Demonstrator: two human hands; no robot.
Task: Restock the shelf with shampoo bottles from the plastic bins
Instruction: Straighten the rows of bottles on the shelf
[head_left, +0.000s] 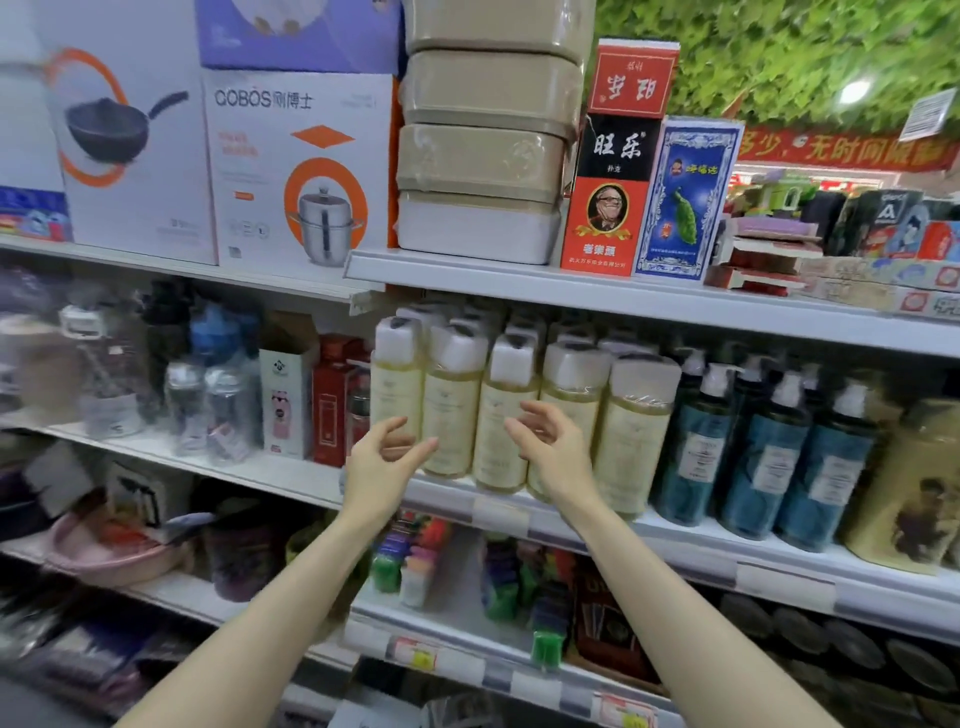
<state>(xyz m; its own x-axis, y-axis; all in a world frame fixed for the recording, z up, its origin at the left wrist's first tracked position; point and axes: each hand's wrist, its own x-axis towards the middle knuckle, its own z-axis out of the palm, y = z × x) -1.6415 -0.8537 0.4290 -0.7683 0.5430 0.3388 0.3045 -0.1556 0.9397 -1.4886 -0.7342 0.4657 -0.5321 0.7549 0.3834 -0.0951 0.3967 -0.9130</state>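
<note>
So we've got both hands up in front of the pale yellow shampoo bottles (452, 415), which stand in rows on the middle shelf (675, 545), white caps on. Our left hand (387, 457) and right hand (553, 449) hover by the front row, fingers (540, 410) loosely curled, holding nothing. Can't really tell if they touch a bottle, it's a bit blurry. Teal pump bottles (763, 467) stand just to the right.
</note>
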